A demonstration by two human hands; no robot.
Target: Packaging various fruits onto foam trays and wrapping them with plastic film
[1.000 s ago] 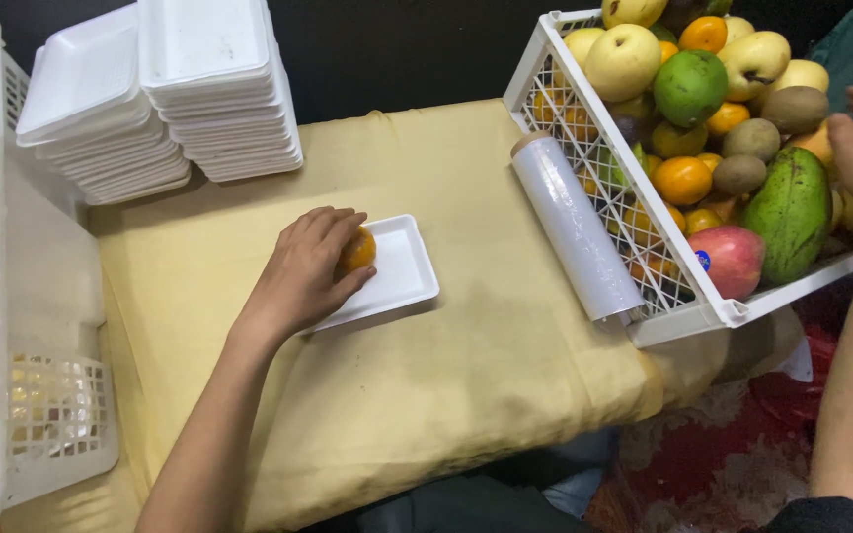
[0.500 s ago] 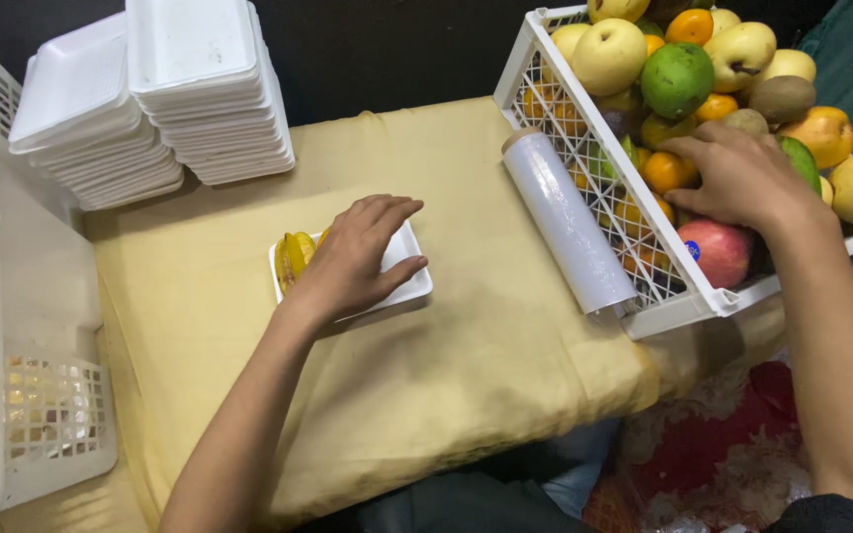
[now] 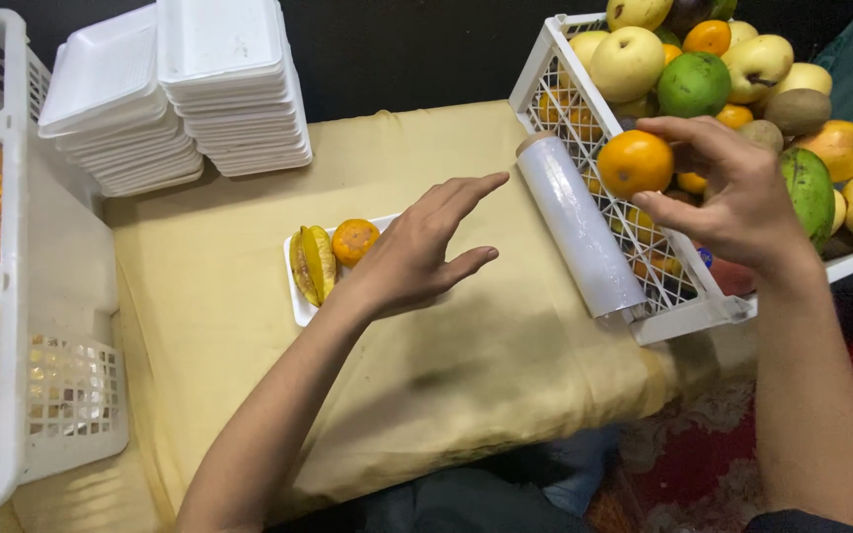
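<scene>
A right hand [image 3: 733,192] pinches a round orange citrus fruit [image 3: 634,164] in its fingertips above the white plastic lattice crate [image 3: 584,128] of mixed fruit. The left hand [image 3: 417,252], fingers spread and empty, hovers over a white foam tray [image 3: 298,306] holding a yellow starfruit [image 3: 312,263] and a small orange fruit [image 3: 354,240]. The light fingertip grip could let the fruit slip onto the clear film roll [image 3: 581,227] and roll off the yellow-covered table [image 3: 446,365].

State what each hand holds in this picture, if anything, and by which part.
The right hand holds a round orange fruit, fingertips around its upper and right side. The left hand holds nothing, open above the white foam tray.
</scene>
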